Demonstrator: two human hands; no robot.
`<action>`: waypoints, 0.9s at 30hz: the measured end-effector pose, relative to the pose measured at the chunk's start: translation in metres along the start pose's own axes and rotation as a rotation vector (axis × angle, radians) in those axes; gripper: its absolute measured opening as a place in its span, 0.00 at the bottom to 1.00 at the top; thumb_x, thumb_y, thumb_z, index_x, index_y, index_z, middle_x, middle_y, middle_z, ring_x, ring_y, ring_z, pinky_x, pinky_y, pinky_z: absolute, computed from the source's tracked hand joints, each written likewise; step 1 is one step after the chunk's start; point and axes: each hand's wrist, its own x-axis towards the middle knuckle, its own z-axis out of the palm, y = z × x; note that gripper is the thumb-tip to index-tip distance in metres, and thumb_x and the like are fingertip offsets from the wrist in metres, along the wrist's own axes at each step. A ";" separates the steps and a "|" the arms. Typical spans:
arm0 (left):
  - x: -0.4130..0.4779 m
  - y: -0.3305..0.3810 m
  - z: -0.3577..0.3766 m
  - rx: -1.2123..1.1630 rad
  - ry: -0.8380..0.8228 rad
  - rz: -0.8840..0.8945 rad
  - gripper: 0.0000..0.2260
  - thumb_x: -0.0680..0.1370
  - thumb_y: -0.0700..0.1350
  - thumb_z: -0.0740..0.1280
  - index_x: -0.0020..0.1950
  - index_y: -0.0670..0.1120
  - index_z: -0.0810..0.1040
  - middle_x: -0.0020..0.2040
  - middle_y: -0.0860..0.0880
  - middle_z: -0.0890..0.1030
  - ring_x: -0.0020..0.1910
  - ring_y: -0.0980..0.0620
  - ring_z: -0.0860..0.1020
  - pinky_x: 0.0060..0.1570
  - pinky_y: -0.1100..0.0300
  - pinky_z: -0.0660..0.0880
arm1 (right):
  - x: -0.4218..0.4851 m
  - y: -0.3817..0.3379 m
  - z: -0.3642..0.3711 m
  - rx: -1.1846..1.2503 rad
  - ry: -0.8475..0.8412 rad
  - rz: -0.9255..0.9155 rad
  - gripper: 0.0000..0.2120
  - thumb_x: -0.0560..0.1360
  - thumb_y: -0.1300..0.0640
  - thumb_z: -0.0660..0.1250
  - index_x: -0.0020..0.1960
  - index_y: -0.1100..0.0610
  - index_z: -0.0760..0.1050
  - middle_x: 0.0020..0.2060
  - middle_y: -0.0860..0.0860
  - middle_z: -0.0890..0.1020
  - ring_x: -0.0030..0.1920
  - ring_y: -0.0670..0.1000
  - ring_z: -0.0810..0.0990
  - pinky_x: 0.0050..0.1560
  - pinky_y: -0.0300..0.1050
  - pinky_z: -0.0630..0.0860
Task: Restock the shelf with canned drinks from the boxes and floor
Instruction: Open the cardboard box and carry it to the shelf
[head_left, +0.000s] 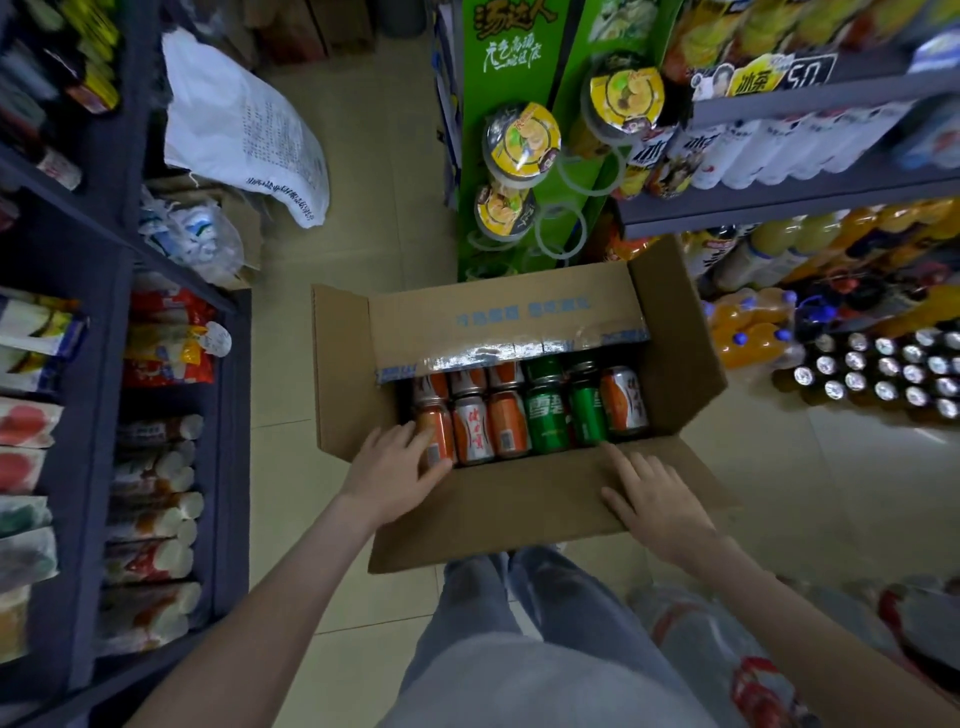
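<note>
Left hand (395, 467): at the near-left corner of the cardboard box (675, 332). Its fingers and thumb are bent around the orange can (439, 436) that stands in this corner, so it holds this can, which is not yet lifted out.
Right hand (657, 499): lies flat on the near flap (509, 514) of the box, fingers straight and a little spread, holding nothing. The forefinger tip is just beside the box opening, close to the green cans (548, 421).
Cans in the box: they stand upright in rows. In the near row, from the box's left side, come the held orange can, a white and orange can (471, 428), one more orange one, two green cans, and at the right end a can in orange and white.
Far flap (493, 317): has blue print and shiny tape along its edge. It hangs over the far rows and hides them partly.
Box itself: open, on the tiled floor (353, 218), just in front of the person's legs (493, 597).
Right of the box: a shelf (779, 205) with bottles. On the floor beside it is a group of dark cans with silver tops (883, 374) and a pack of orange bottles (748, 338).
Behind the box: a green display stand (488, 171) with noodle bowls (522, 143) in rings.
Left of the box: a dark shelf unit (228, 415) with packets.
</note>
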 end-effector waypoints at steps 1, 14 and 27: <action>-0.003 -0.001 0.008 0.018 -0.011 -0.001 0.30 0.79 0.64 0.48 0.78 0.51 0.55 0.77 0.46 0.58 0.75 0.48 0.57 0.74 0.51 0.49 | -0.004 0.000 0.011 -0.026 -0.013 0.007 0.26 0.81 0.44 0.47 0.72 0.57 0.64 0.52 0.53 0.79 0.48 0.56 0.78 0.49 0.51 0.76; -0.031 0.040 0.057 -0.153 0.044 -0.238 0.27 0.83 0.56 0.47 0.78 0.45 0.50 0.78 0.44 0.51 0.77 0.47 0.48 0.75 0.51 0.44 | 0.043 0.011 -0.022 0.003 0.018 -0.131 0.27 0.81 0.49 0.53 0.77 0.55 0.50 0.68 0.54 0.68 0.68 0.56 0.65 0.66 0.51 0.63; 0.080 0.058 0.006 -0.298 -0.194 -0.149 0.20 0.82 0.50 0.54 0.73 0.45 0.62 0.69 0.42 0.69 0.65 0.43 0.71 0.61 0.50 0.71 | 0.151 -0.010 -0.031 0.268 -0.326 0.036 0.25 0.81 0.54 0.55 0.76 0.60 0.55 0.73 0.60 0.61 0.71 0.60 0.64 0.68 0.49 0.63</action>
